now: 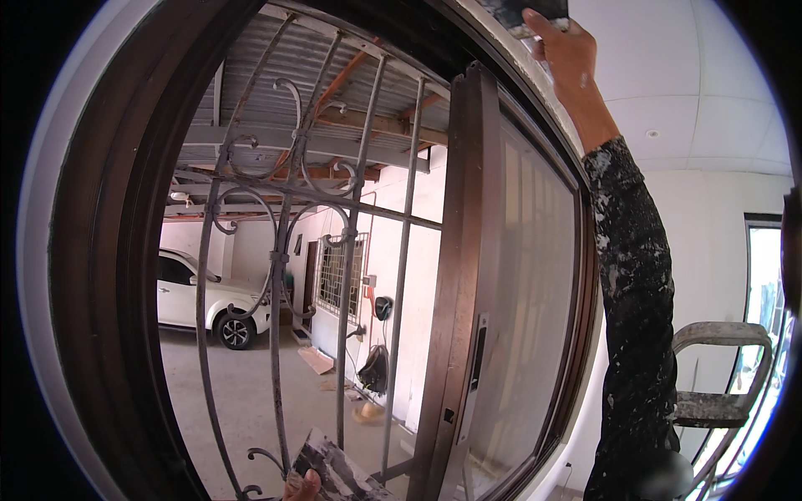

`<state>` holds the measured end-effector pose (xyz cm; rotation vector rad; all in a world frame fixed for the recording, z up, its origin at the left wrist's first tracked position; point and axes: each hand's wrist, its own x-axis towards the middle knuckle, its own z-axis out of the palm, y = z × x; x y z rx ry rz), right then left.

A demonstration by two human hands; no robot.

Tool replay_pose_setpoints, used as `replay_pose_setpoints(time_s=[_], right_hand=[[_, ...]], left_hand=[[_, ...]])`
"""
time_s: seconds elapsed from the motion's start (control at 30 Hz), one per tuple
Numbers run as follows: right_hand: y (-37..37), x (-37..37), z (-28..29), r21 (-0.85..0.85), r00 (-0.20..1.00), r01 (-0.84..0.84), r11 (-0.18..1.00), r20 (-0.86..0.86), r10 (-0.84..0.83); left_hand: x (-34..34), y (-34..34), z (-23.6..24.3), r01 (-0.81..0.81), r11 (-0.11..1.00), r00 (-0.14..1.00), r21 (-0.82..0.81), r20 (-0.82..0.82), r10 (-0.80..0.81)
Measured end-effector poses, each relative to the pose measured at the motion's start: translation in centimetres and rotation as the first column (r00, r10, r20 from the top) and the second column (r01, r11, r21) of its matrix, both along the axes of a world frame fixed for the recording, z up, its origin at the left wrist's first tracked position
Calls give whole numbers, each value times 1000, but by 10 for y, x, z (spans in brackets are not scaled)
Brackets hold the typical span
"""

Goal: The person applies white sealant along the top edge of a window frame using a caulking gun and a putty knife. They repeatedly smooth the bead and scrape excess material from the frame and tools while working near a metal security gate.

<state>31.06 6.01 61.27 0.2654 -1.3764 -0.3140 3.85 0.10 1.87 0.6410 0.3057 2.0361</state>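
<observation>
My right hand point(571, 60) is raised at the upper right, fingers closed on a flat dark putty blade point(535, 10) whose lower edge is smeared white. The blade is beside the top of the brown window frame point(535, 79), partly cut off by the picture's edge. Low in the view, my left hand point(302, 486) grips a flat plate smeared with white and grey putty point(338, 464); only its thumb and part of the hand show. That plate is in front of the window's metal grille point(284, 200). White spatter covers my black right sleeve point(631, 250).
A sliding glass panel point(530, 275) stands in the right half of the window. To the right is a stepladder point(718, 405) with a spattered top step. Beyond the grille, a white car point(213, 296) is parked under a corrugated roof, and a black bag point(376, 369) is by the wall.
</observation>
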Motion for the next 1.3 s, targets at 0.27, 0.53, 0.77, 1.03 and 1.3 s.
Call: replay_pose_setpoints(time_s=[0.27, 0.53, 0.77, 1.03, 1.3], right_hand=[[-30, -52, 10, 32, 996, -13, 999, -88, 16], [-14, -42, 14, -29, 966, 98, 995, -238, -102], [24, -3, 28, -90, 965, 118, 989, -224, -135], [55, 28, 33, -184, 923, 223, 957, -277, -269], [78, 50, 26, -264, 906, 194, 945, -320, -275]], left_hand=[[3, -4, 4, -15, 997, 998, -80, 63, 20], [-2, -5, -4, 34, 999, 999, -27, 9, -34], [3, -1, -3, -80, 989, 997, -123, -16, 79], [6, 0, 2, -166, 973, 985, -161, -70, 156], [9, -7, 14, -113, 977, 994, -182, -10, 113]])
